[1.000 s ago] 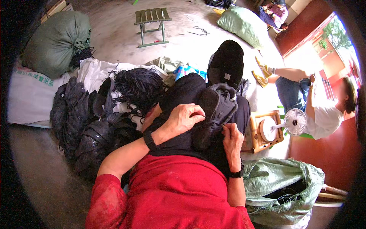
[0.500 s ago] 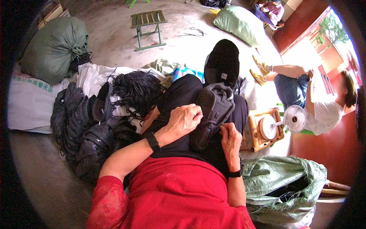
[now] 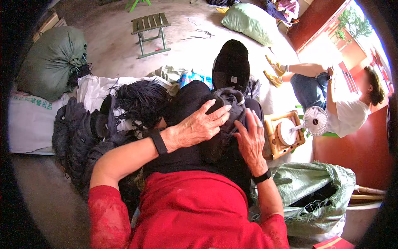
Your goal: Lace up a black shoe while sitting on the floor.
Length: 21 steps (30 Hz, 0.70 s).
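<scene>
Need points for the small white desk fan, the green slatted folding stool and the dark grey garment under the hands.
small white desk fan (image 3: 315, 121), head view, centre hub of its round grille
green slatted folding stool (image 3: 150, 23), head view, slatted seat
dark grey garment (image 3: 232, 101), head view, bunched top fold

A bare grey concrete floor stretches to the far side, where a small green slatted stool stands. A red wall rises on the right; daylight floods an opening at far right.
</scene>
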Available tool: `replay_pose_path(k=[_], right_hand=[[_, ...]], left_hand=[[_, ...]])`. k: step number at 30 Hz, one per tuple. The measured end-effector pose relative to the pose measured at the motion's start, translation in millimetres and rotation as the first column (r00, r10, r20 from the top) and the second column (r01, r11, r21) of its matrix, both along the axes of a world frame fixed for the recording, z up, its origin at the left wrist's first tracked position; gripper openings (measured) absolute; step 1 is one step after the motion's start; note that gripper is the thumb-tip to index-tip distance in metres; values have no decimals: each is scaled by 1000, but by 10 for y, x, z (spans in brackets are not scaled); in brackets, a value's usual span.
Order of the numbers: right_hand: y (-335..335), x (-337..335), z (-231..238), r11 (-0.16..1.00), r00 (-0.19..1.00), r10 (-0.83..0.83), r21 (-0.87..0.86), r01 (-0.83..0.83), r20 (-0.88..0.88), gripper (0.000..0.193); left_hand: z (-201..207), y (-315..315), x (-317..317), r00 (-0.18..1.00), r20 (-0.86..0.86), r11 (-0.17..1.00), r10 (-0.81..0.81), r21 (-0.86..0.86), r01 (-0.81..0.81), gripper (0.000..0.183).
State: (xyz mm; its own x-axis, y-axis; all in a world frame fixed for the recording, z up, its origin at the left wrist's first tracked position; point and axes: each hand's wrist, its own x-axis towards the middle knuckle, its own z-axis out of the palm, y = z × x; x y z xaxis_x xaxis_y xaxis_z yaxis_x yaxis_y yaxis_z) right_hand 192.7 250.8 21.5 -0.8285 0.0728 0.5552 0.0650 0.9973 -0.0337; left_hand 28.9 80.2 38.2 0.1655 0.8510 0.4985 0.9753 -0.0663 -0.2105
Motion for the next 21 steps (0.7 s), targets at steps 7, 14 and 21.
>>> replay_pose_path(k=[7,14,21], right_hand=[[352,-199,272,941,899,273,101,-324,342,15],[358,-301,164,945,852,326,-129,-299,410,19],[345,-389,195,941,852,284,-297,-161,440,9]], left_hand=[[16,183,-184,983,-10,982,-182,-63,181,6],[-103,243,-114,943,326,988,-71,-104,110,26],[-209,250,34,835,550,998,-36,-28,61,10]])
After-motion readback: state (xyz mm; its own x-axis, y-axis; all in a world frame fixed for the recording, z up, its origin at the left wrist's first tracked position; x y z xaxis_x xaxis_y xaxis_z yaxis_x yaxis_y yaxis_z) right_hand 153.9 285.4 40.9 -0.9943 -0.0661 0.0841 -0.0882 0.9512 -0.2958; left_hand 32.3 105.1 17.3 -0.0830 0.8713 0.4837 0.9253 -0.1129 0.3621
